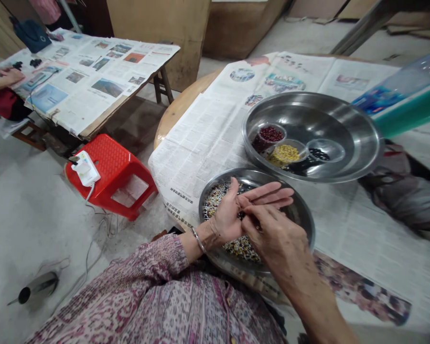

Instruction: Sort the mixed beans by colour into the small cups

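Note:
My left hand (232, 212) is turned palm up above a steel bowl (307, 217), its fingers stretched out flat. Over that palm, the fingertips of my right hand (277, 234) are pinched together. A few dark specks show in the palm by the fingertips, but what the pinch holds is hidden. Mixed grains and beans (241, 247) in white, yellow and dark colours lie in the bowl below. Just behind stands a wider steel basin (337, 136). Inside it are three small clear cups, holding dark red beans (270, 134), yellow beans (285, 154) and black beans (318, 154).
Newspaper (197, 138) covers the round wooden table. A clear bottle-like object with a green part (412, 112) lies at right, near a grey bag (408, 191). On the left, a red stool (111, 167) carries a power strip (85, 168). Another person sits at a newspaper-covered table (103, 71).

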`<action>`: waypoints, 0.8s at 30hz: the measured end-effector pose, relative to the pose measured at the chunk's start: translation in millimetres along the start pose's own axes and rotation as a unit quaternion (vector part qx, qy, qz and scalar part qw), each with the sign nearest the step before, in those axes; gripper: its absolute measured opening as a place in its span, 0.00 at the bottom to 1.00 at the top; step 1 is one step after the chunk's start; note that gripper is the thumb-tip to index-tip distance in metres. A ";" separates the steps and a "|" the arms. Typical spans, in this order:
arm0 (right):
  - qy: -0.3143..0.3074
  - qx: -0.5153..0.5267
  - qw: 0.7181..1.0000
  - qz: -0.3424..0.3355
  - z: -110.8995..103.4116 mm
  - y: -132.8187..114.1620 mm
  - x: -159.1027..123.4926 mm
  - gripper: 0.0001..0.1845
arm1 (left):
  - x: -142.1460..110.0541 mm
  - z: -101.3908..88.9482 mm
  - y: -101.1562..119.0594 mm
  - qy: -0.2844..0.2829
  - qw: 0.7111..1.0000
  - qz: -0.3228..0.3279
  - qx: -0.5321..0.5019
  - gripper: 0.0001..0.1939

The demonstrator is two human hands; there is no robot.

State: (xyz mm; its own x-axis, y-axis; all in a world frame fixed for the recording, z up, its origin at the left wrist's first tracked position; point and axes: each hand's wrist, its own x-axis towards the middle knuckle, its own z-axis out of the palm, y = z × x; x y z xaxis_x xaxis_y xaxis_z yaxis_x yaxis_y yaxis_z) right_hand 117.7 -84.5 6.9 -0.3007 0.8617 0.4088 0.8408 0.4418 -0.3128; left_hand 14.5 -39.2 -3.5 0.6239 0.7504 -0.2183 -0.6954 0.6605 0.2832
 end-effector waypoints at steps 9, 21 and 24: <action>0.040 0.026 0.995 0.092 -13.8 16.4 -9.9 0.08 | -3.6 -7.7 6.2 0.009 1.000 -0.002 -0.025 0.45; 0.039 0.057 0.997 0.035 -18.7 -3.5 -8.1 0.09 | -5.8 -0.7 10.3 -0.010 0.999 0.036 -0.012 0.45; 0.032 0.028 0.999 0.021 -14.6 -8.2 -4.7 0.10 | -6.1 -0.9 8.5 -0.020 0.999 0.038 -0.007 0.46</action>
State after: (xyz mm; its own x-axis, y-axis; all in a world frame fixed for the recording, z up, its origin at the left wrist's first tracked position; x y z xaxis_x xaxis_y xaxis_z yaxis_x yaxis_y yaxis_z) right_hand 118.9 -95.8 20.1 -0.2357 0.8627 0.4475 0.8254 0.4208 -0.3764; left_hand 4.4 -38.2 -0.6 0.5828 0.7970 -0.1587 -0.7458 0.6021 0.2850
